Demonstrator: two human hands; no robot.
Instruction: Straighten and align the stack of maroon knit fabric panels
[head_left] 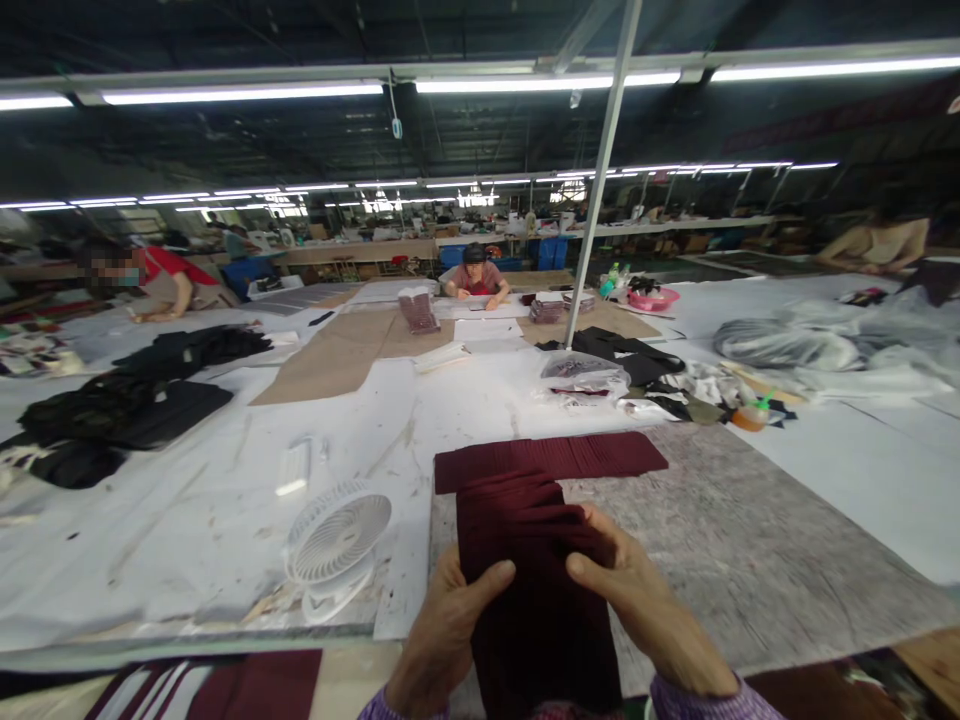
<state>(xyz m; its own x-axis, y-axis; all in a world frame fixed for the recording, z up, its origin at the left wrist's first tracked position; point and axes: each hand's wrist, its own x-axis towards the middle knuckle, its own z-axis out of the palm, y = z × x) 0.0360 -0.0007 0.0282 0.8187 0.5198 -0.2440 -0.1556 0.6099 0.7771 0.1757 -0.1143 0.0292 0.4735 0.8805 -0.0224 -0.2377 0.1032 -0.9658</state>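
1 head view, forward-down, close over table (750,540).

1. Dark maroon ribbed fabric piece (536,590), plain in colour, marked by fine lengthwise ribs.
2. Matching maroon pleated fabric strip (551,457), same deep wine red.
3. Grey mottled felt mat (750,540), speckled pale and dark.
4. White plastic table covering (187,530), streaked with faint grey marks.
5. White round plastic desk fan (336,540), uniformly white.
6. Black heaped garment pile (112,415), solid black.
7. Tan brown paper sheet (337,355), plain.
8. Pink shallow plastic basin (652,298), bright pink.
9. Orange squat bottle with green cap (750,415).
10. Purple knitted sleeve cuffs (712,700), lilac toned.
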